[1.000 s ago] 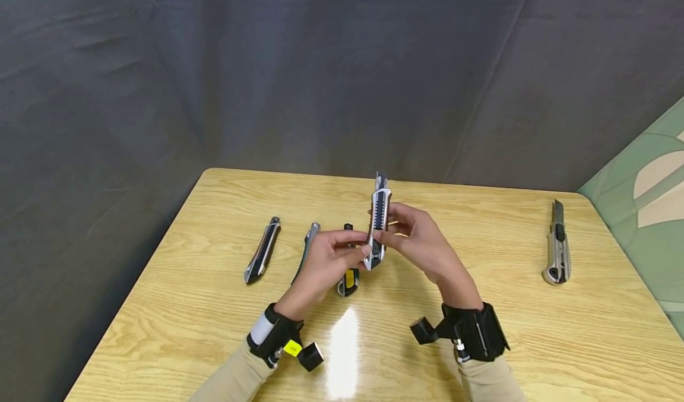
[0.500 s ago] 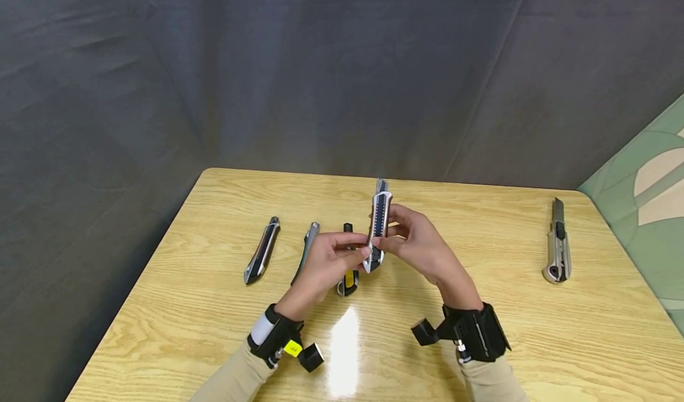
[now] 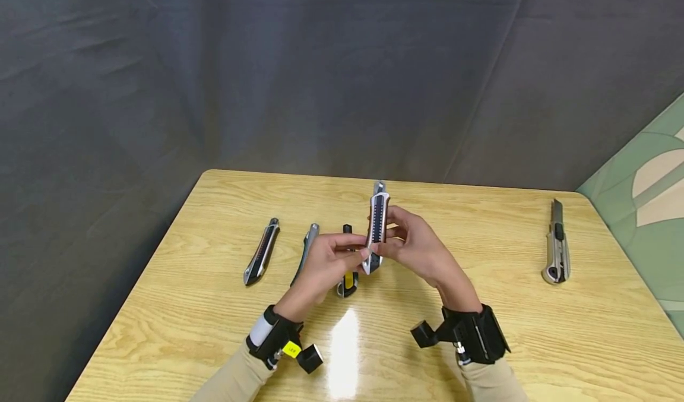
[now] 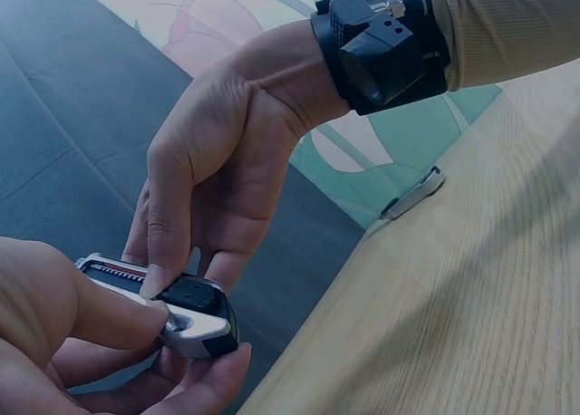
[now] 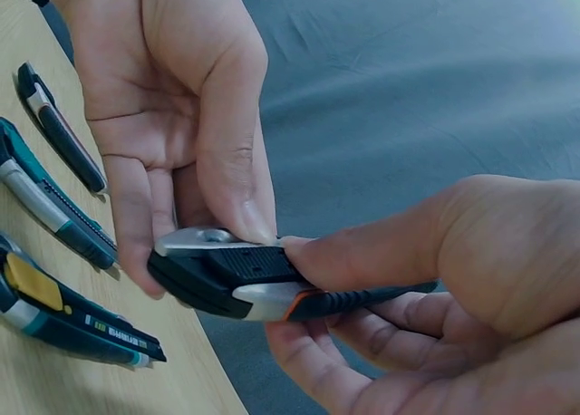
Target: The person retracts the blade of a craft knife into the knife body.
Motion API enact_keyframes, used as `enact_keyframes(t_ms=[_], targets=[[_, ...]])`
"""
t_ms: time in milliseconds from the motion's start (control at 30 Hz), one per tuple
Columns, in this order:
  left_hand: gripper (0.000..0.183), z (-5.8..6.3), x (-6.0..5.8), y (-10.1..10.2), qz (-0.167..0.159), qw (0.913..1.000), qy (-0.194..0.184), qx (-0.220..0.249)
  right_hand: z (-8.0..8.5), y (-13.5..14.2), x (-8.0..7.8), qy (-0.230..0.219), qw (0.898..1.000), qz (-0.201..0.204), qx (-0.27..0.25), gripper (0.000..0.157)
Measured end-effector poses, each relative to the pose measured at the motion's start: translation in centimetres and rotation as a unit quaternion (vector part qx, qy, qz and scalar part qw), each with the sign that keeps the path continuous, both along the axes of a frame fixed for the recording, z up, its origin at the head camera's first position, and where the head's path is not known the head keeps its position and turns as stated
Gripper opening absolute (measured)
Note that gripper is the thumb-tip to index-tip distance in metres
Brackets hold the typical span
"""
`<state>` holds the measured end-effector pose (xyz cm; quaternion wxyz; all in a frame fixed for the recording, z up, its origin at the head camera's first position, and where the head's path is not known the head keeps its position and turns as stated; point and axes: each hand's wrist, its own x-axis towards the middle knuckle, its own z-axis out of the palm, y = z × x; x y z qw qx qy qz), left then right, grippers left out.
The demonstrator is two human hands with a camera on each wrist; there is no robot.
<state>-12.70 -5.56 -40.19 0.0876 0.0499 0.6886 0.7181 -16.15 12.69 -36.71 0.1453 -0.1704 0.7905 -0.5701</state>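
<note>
Two hands on one cutter right now, held up over the counter with the blade end pointing away from the person. Left hand has its fingers pinched on the butt end; right hand has its fingers closed on the side. Compared with a second ago, the right thumb has slid toward the butt and slightly less blade sticks out, so I'd guess the slider is being pulled back, only partway so far. Left of the cutter lie the yellow, green and black ones; the grey one sits well to its right. From the head, the left hand hides bits of yellow and green, the blade tip's fuzzy, and I can't make out the blade in either wrist view.
</note>
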Motion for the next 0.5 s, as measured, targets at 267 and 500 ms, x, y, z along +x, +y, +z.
enact_keyframes(t_ms=[267,500], targets=[[0.026,-0.26,-0.07,0.08,-0.015,0.9998,-0.008,0.011,0.01,0.29,-0.09,0.002,1.0,0.002,0.021,0.045],[0.026,-0.08,-0.03,0.05,-0.022,0.9996,-0.009,0.016,0.1,0.44,-0.25,-0.017,1.0,-0.004,0.019,0.043]])
